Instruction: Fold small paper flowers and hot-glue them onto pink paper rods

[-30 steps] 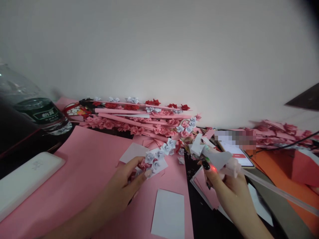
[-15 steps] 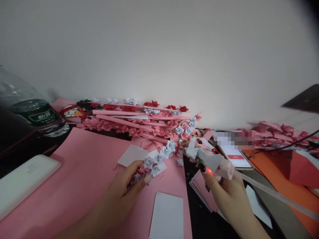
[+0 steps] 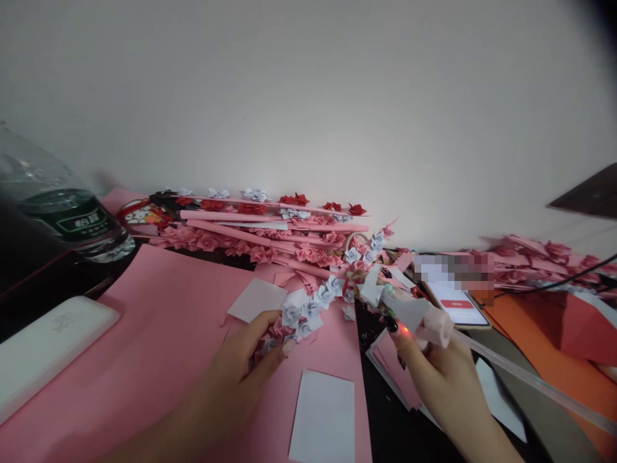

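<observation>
My left hand (image 3: 255, 354) is closed around a spray of folded white and pink paper flowers (image 3: 306, 312), above a large pink paper sheet (image 3: 173, 334). The fingers and thumb pinch its near end, and the stem is mostly hidden. In my right hand (image 3: 438, 379) is a hot glue gun (image 3: 409, 312) with white paper wrapped around its front. A long translucent glue stick (image 3: 530, 373) runs out of its back, and a red light glows by my thumb. The gun's nozzle points left toward the flowers; whether it touches them I cannot tell.
Pink paper tubes and flower stems (image 3: 270, 238) are piled along the wall. A water bottle (image 3: 72, 212) and a white power bank (image 3: 53, 354) stand at left. White paper cards (image 3: 322, 415) lie in front; a phone (image 3: 457, 302) and orange paper (image 3: 535, 341) lie at right.
Both hands keep their grip with hardly any movement. The flower spray has shifted very slightly to the right; the view itself has moved a little.
</observation>
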